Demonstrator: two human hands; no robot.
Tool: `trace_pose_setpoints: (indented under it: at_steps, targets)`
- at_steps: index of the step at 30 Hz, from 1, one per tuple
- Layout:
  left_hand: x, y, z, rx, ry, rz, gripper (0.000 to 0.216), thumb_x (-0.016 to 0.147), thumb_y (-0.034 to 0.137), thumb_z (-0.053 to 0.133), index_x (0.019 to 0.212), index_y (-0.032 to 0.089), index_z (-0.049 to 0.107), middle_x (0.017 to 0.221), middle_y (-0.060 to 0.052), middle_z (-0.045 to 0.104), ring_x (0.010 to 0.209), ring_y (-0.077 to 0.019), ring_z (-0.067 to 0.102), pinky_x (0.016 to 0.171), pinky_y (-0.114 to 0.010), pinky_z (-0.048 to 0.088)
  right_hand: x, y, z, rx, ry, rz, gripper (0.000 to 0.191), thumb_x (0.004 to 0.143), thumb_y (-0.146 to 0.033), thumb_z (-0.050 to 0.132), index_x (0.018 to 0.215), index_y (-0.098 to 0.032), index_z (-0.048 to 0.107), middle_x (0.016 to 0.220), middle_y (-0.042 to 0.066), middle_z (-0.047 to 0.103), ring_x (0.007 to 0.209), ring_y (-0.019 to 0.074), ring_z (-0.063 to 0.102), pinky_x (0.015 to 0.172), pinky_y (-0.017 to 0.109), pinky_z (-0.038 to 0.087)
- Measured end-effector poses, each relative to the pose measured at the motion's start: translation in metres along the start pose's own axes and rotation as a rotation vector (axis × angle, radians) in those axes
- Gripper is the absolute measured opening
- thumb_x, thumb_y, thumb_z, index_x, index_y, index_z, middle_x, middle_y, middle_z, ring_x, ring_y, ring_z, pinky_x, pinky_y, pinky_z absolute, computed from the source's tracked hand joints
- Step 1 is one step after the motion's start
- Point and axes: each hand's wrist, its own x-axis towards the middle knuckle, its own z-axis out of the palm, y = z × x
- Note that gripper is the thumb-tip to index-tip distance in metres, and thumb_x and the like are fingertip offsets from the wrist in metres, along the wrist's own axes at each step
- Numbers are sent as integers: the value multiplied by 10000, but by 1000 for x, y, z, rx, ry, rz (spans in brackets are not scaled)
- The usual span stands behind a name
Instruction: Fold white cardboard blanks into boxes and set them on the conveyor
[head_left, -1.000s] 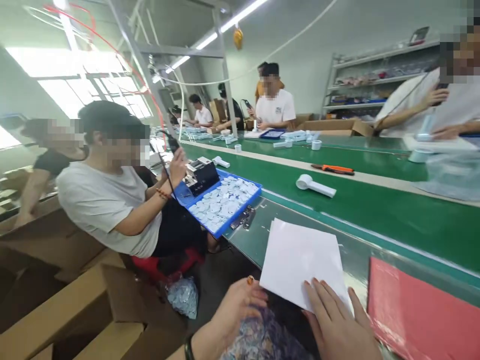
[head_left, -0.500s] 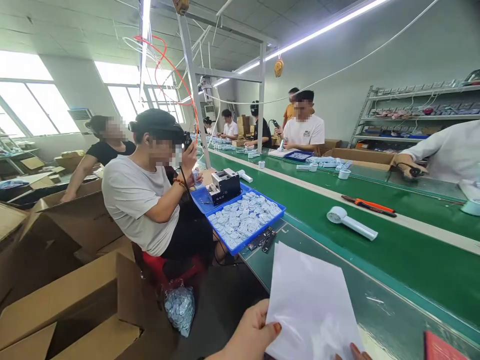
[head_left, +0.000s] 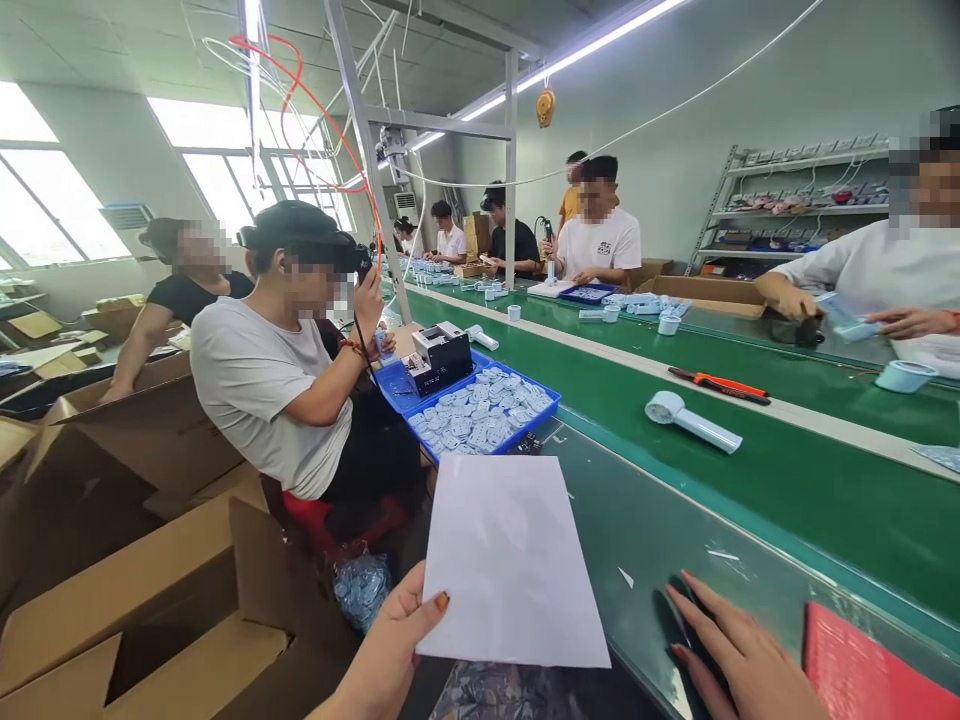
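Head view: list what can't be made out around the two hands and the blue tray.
All in the head view:
Left hand: the bottom edge cuts off the arm, and the sheet of white paper hides part of the hand.
Right hand: the bottom edge cuts it off.
Red flat item: the bottom and right edges cut it off.
Pale blue pieces in the blue tray: too small to identify.
Dark parts: too small, and partly behind the sheet.

Windows [head_left: 60, 190] left | steel shelving [head_left: 795, 210] right (well stocked) | strip light [head_left: 570, 60] overhead

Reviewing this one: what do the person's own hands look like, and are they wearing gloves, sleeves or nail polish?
The left hand and right hand are gloveless, with no sleeve in view. The fingernails wear glossy orange-red polish.
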Motion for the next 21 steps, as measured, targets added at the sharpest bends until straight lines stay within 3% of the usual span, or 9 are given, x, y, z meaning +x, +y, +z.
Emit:
trace_pose_setpoints:
  at_steps: [4, 7, 11, 15, 21]
  targets:
    - [0, -3, -5, -50, 44, -10, 581, 669, 435, 958, 1178, 227, 770, 1070, -81, 789, 821, -189, 702, 717, -247, 523, 23, -3, -2, 129, -196, 163, 474, 1018, -391, 402, 1336, -243, 721, 1467, 106, 624, 1211, 337, 698, 945, 518, 635]
    - [6, 1, 7, -77, 64, -19, 571, 685, 390, 952, 1197, 226, 762, 1105, -83, 785, 830, -193, 706, 717, -254, 537, 62, -12, -6, 228, -353, 230, 483, 1014, -360, 429, 1399, -207, 677, 1529, 121, 564, 1312, 346, 633, 1062, 543, 566]
    - [10, 17, 30, -115, 46, -33, 558, 648, 358, 969, 1149, 207, 775, 1084, -78, 793, 840, -199, 710, 710, -257, 560, 120, -40, -7, 304, -466, 217, 477, 994, -231, 477, 1435, -149, 641, 1537, 152, 551, 1382, 345, 568, 1150, 540, 479]
    - [9, 22, 35, -128, 122, 0, 601, 697, 319, 927, 1258, 215, 737, 1136, -86, 792, 827, -208, 734, 695, -259, 578, 142, -61, 5, 379, -436, 114, 479, 984, -154, 486, 1436, -201, 638, 1518, 131, 575, 1378, 328, 563, 1150, 536, 453]
    - [14, 12, 24, -114, 150, -27, 706, 656, 258, 949, 1311, 160, 703, 996, -118, 812, 710, -229, 752, 650, -270, 587, 131, -59, 26, 467, -310, 113, 427, 1000, -140, 461, 1348, -227, 692, 1424, 137, 645, 1296, 307, 611, 1117, 539, 444]
